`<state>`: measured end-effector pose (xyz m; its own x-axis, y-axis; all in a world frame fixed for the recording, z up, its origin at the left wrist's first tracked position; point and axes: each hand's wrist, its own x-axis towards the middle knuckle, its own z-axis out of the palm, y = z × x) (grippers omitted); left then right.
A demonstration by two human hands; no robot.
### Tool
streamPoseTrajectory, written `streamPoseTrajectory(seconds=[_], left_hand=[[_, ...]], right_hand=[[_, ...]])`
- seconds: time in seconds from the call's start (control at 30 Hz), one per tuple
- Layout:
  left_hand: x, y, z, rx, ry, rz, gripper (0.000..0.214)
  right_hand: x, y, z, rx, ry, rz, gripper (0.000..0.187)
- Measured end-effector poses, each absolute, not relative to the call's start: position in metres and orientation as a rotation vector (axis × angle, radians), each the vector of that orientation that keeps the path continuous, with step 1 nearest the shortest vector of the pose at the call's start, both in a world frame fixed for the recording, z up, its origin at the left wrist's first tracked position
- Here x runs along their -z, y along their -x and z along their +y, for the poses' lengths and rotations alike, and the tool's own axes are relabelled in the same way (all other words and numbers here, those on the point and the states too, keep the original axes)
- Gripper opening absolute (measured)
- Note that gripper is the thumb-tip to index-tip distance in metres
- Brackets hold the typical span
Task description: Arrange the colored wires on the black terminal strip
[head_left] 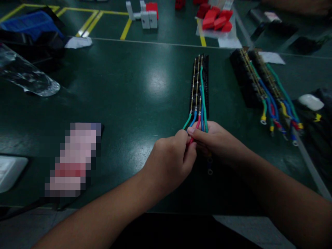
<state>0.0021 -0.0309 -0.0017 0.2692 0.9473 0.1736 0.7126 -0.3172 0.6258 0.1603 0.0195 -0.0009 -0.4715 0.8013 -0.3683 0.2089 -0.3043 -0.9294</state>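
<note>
A long black strip (204,86) with metal bars along it lies on the green table, its far end pointing away from me. Green, blue and red wires (203,93) run from it toward me. My left hand (173,157) pinches the red wire (199,119) close to the strip's near end. Right beside it, my right hand (211,138) is closed around the wire bundle, its thumb against the red wire. Below the right hand hangs a ring terminal (210,171). The other wire ends are hidden by my hands.
Two similar black strips with wires (249,79) lie at the right. Red parts (216,19) on a plastic bag and grey blocks (149,19) stand at the back. A blurred-out phone-like object (74,159) is at the left, with a clear plastic piece (28,74) farther back.
</note>
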Motion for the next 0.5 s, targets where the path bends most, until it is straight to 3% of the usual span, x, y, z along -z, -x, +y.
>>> streamPoseTrajectory(seconds=[0.2, 0.5], left_hand=[[-0.001, -0.003, -0.030, -0.773, -2.010, 1.488, 0.014], [-0.009, -0.003, -0.021, -0.606, -1.029, 1.129, 0.022]], right_hand=[[-0.002, -0.160, 0.020, -1.810, 1.303, -1.542, 0.033], [-0.001, -0.162, 0.020, -1.913, 1.243, -1.490, 0.037]])
